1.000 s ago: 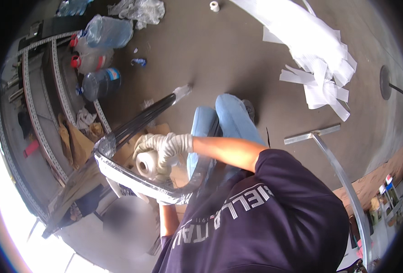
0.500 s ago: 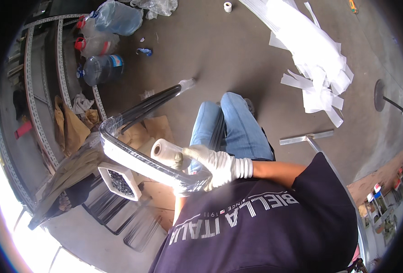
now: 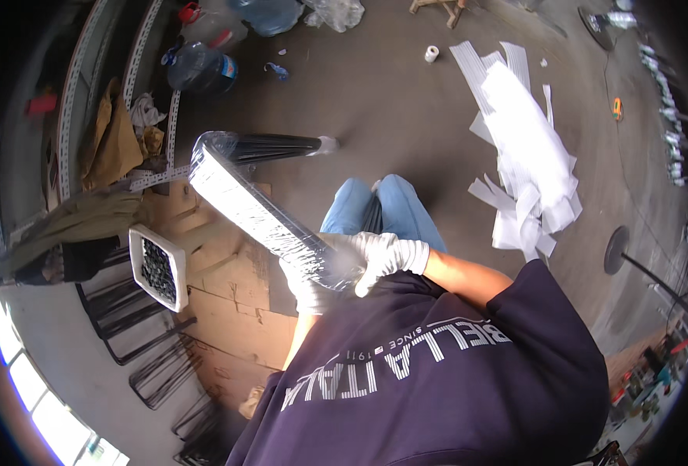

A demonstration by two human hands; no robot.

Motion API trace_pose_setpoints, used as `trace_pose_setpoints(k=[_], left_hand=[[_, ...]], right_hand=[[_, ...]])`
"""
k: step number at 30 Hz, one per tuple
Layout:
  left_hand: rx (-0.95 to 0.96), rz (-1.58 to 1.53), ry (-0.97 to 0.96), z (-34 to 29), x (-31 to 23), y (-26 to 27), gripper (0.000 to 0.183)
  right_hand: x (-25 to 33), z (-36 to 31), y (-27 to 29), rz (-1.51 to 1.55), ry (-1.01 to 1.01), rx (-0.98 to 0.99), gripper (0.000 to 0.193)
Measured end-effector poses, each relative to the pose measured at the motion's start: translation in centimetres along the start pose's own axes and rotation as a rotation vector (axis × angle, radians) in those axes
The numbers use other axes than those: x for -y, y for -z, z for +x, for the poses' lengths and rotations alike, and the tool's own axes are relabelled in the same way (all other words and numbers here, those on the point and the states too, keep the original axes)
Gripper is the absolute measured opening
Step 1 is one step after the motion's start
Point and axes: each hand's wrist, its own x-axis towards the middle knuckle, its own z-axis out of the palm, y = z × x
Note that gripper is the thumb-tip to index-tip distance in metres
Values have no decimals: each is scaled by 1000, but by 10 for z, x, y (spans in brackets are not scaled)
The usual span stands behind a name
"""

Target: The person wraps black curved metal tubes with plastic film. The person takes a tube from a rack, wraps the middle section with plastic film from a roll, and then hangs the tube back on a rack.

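Observation:
A bundle of black bent bars (image 3: 262, 210), wrapped in shiny clear stretch film, slants across my lap. Its far arm bends off to the right and ends in a film-covered tip above the floor. My right hand (image 3: 390, 256), in a white knit glove, closes round the blurred near end. Against the bundle's lower left side lies my left hand (image 3: 306, 289), also gloved; it appears to grip the bundle from beneath, its fingers partly hidden. The film roll is out of sight.
White foam strips (image 3: 534, 147) lie on the floor at right, a small white roll (image 3: 431, 53) beyond them. Left are a metal shelf (image 3: 80, 85), plastic bottles (image 3: 202, 71), a white tub (image 3: 179, 268) of dark bits, flattened cardboard (image 3: 231, 291) and black bent bars (image 3: 111, 326). A round-based stand (image 3: 616, 250) stands right.
The film roll that was by my right hand has gone out of view. My right hand now lies against the bundle's near end, and my left glove shows more. The view has shifted.

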Motion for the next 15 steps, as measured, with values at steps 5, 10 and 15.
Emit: trace_pose_setpoints(k=[5,10,15], left_hand=[[-204,-588,119,-5,-37,-13,21],[-250,-713,146,-6,-43,-20,22],[-230,-941,226,-4,-20,-21,35]], right_hand=[[-5,-10,1,-27,-95,-79,96],[23,-15,11,282,-222,105,76],[21,-10,21,32,-391,205,71]])
